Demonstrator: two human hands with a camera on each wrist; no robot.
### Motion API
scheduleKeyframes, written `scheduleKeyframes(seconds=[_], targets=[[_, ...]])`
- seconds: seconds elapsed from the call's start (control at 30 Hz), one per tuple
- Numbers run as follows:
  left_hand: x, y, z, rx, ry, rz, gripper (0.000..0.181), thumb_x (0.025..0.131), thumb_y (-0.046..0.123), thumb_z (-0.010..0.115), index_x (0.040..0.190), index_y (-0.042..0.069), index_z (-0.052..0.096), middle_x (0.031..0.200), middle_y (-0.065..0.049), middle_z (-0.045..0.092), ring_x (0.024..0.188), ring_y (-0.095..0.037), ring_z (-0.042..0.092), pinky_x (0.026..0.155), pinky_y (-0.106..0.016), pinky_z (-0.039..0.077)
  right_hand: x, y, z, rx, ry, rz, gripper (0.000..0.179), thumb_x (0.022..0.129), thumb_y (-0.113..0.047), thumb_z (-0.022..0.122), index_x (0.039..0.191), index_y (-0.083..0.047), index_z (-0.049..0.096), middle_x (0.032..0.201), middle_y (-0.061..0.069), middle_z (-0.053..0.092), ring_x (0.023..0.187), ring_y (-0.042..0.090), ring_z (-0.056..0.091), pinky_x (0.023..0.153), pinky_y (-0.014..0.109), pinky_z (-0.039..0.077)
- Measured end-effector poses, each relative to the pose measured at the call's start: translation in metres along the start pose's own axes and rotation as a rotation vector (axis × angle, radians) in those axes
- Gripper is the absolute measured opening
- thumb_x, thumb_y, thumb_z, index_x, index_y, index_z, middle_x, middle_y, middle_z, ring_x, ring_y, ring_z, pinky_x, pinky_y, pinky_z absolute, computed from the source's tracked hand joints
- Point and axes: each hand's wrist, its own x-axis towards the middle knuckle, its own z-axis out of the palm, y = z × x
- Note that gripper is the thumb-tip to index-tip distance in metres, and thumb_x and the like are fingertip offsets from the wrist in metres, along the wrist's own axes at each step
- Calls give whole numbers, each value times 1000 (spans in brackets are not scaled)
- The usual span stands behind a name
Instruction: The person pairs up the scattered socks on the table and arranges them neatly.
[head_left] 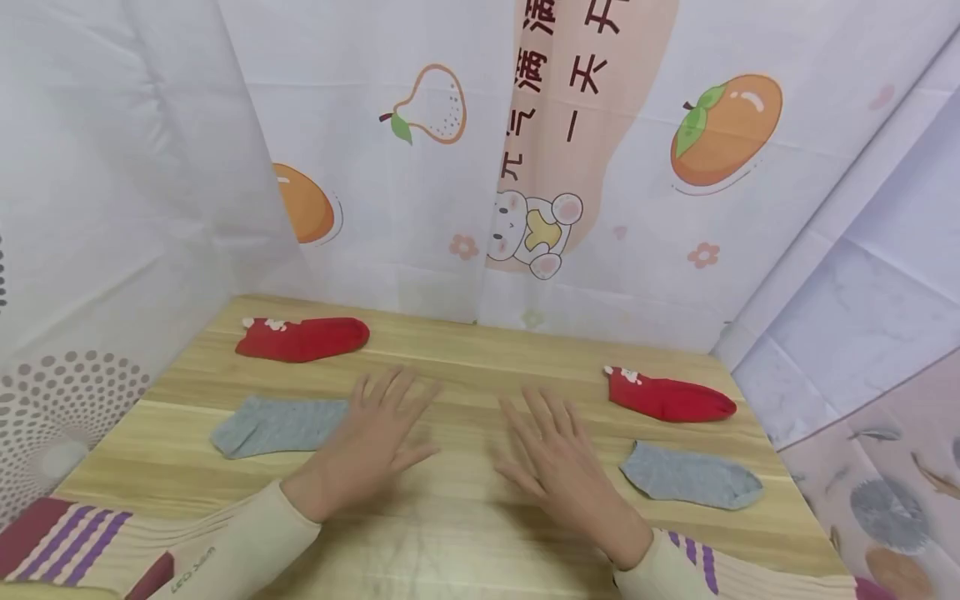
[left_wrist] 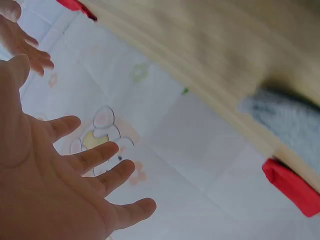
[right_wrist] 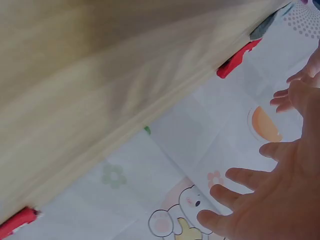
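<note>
Both hands hover palm down over the wooden table with fingers spread, holding nothing. In the head view my left hand (head_left: 369, 446) covers the toe end of a grey sock (head_left: 273, 427); whether it touches the sock cannot be told there, though the left wrist view shows the hand apart from it. Beyond lies a red sock (head_left: 303, 339) with a white figure at its cuff. My right hand (head_left: 558, 462) is left of a second grey sock (head_left: 692, 475) and a second red sock (head_left: 670, 396), apart from both. All the socks lie flat.
The light wooden table (head_left: 457, 517) ends at a white printed curtain (head_left: 360, 208) behind. More hanging cloth borders the left side (head_left: 97, 208) and the right side (head_left: 885, 275). Bare wood lies between the two groups of socks.
</note>
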Motion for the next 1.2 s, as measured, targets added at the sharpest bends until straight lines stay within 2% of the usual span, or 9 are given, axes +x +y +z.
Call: scheduleKeyframes(seconds=[0.2,0.3,0.43,0.57,0.8,0.97,1.2], targets=[[0,-22,-17,-21,-36,-96,72,91,51,65,149,14,43,151,-22,37,140,-45,30,108,-72,19,18,-5,-1,16,-28,-39,75,94,-47,64,156,-19,33,158,15,31,144,40,29,112,63,24],[-1,-33,-27,14,-29,-139,73,92,51,63,151,14,40,153,-23,35,140,-45,30,109,-72,18,28,-6,-2,13,-30,-59,76,93,-45,65,156,-19,32,159,16,30,144,40,29,114,62,23],[-1,-45,-37,71,10,-152,73,92,51,62,150,12,42,150,-24,39,137,-45,33,108,-71,22,40,-5,-2,19,-32,-64,76,94,-44,65,157,-19,31,160,16,28,145,40,28,114,61,24],[-3,-54,-41,73,28,-153,72,92,50,64,149,11,43,147,-23,41,135,-45,35,104,-73,25,52,-7,-2,50,-50,-74,73,96,-45,62,157,-19,30,160,15,27,145,39,28,114,62,24],[-8,-63,-46,59,-11,-177,70,93,47,65,149,10,44,146,-24,41,134,-45,35,103,-75,24,73,-16,2,54,-97,-117,69,99,-47,56,157,-21,30,159,15,30,143,37,31,113,61,26],[-11,-69,-50,43,-28,-213,68,92,44,67,147,10,46,144,-26,43,133,-46,36,103,-74,24,85,-23,7,57,-103,-148,68,99,-44,59,156,-19,32,157,18,33,142,38,32,113,59,28],[-13,-80,-57,22,-75,-245,67,95,47,62,147,8,44,145,-27,41,134,-48,35,104,-74,20,102,-32,12,48,-118,-163,64,101,-46,52,156,-19,31,156,18,33,142,37,33,113,59,28]])
